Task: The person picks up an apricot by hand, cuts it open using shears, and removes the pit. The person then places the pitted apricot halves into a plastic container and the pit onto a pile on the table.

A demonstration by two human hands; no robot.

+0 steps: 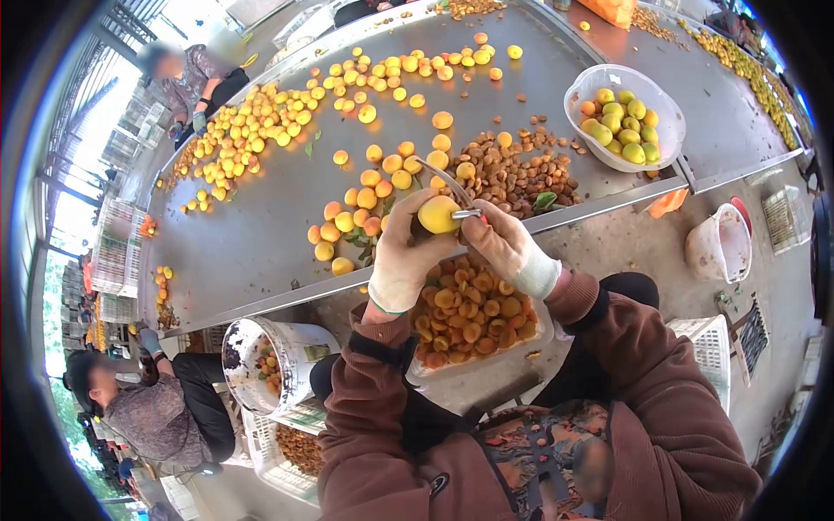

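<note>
Over the table's front edge, my left hand point(407, 260), in a pale work glove, is closed around a yellow apricot point(439, 214). My right hand point(512, 252), gloved too, grips a metal hand tool point(445, 180) with a long curved arm and a short metal end at the fruit's right side. Its exact kind is not clear, and the fingers hide most of its handle. Directly below both hands, a container point(540, 343) holds many opened apricot halves point(473, 313). Brown apricot stones point(512, 174) lie heaped behind the hands, with whole apricots point(369, 198) to their left.
A large metal table point(261, 282) spreads ahead, with a big apricot pile point(252, 126) at far left. A clear bowl point(669, 143) of greener fruit stands at right. A white bucket point(300, 360) is left of my knees, another bucket point(704, 243) right. Two people sit on the left.
</note>
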